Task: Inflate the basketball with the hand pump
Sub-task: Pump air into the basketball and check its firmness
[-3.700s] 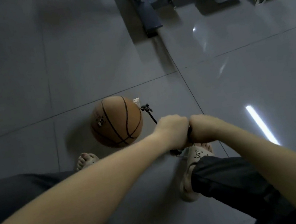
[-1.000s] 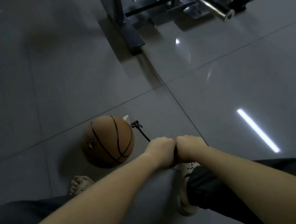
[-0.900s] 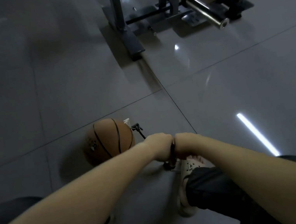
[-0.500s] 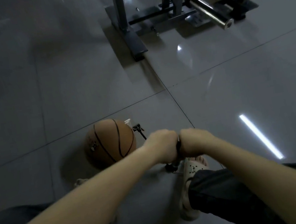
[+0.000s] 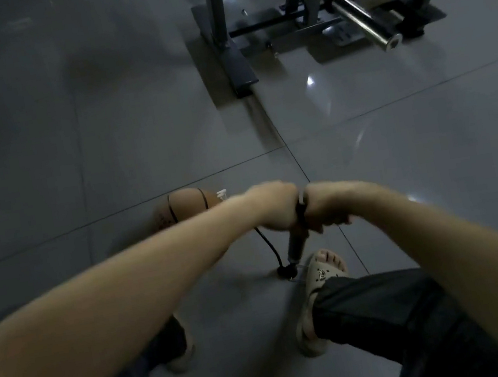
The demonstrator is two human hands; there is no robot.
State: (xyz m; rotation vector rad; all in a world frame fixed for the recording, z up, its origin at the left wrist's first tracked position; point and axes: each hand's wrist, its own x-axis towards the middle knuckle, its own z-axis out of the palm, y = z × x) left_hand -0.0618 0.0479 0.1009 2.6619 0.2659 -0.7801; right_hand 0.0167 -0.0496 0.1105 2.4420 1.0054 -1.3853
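Gripping the pump handle [image 5: 301,209], left hand [image 5: 273,207] and right hand [image 5: 328,205] clench side by side. Its hose [image 5: 268,244] apparently runs toward the basketball [image 5: 179,212], partly hidden behind the left forearm.

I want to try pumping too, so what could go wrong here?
The basketball lies loose on the shiny floor; if it rolls, the hose might pull out of it. The pump leans, with only the right sandal near its base, so a hard push from the left hand and right hand could tip it.
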